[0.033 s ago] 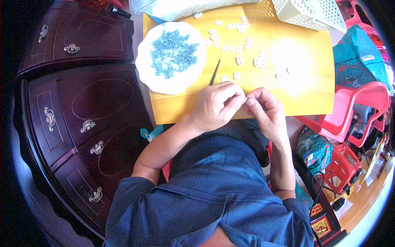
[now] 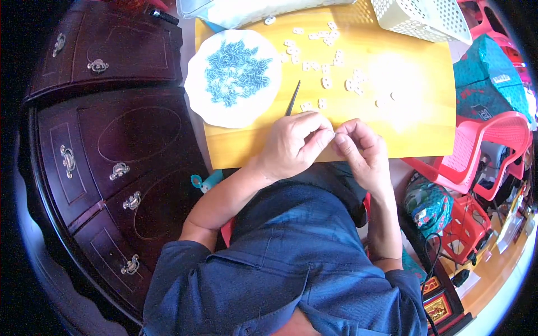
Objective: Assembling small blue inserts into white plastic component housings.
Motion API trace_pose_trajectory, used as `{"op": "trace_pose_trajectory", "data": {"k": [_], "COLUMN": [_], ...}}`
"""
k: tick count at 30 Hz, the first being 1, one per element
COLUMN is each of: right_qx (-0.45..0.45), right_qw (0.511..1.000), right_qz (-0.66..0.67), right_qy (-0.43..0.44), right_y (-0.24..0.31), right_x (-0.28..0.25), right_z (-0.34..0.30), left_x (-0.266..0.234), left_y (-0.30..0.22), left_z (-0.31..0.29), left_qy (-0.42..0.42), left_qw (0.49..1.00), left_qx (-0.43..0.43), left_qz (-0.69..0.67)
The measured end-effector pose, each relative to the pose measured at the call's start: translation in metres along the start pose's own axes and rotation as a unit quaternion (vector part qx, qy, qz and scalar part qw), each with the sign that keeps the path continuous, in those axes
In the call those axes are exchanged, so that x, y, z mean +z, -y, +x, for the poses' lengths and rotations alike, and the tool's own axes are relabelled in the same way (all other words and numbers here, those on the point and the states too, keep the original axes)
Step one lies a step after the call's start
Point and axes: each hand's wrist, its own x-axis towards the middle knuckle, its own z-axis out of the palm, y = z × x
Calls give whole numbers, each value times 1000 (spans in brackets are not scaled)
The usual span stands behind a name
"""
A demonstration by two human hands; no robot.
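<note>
Above the near edge of the table, my left hand (image 2: 300, 144) and my right hand (image 2: 363, 154) meet fingertip to fingertip. Each pinches thumb against index finger, and a tiny pale thing shows between them, too small to name. A dark, thin pointed tool like tweezers (image 2: 293, 96) lies on the table just beyond my left hand, its lower end hidden. To the left, a white scalloped plate (image 2: 196, 103) holds a heap of small blue spiral pieces (image 2: 235, 73). Small white pieces with holes (image 2: 327, 83) lie scattered across the table beyond my hands.
The yellow wooden table (image 2: 414, 134) carries a clear plastic bin (image 2: 224, 14) and a cream perforated basket (image 2: 420, 22) at its far side. A dark wooden cabinet (image 2: 140, 129) stands close on the left. Pink plastic chairs (image 2: 465, 151) and a teal bag (image 2: 482, 73) are at the right.
</note>
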Motion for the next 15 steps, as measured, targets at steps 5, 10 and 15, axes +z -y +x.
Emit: {"op": "trace_pose_trajectory", "data": {"k": [5,10,15], "right_qx": [-55,-83,-123], "right_qw": [987,978,948], "right_qz": [-147,-188,-276], "right_qy": [-23,-37,-104], "right_y": [12,9,-2], "right_x": [4,4,4], "right_z": [4,7,13], "left_x": [2,-2,-3], "left_y": [6,11,8], "left_z": [-8,-9,-4], "left_qy": [-21,-23,-70], "left_qw": [998,999,996], "left_qx": [-39,-30,8], "left_qz": [-36,-26,-56]}}
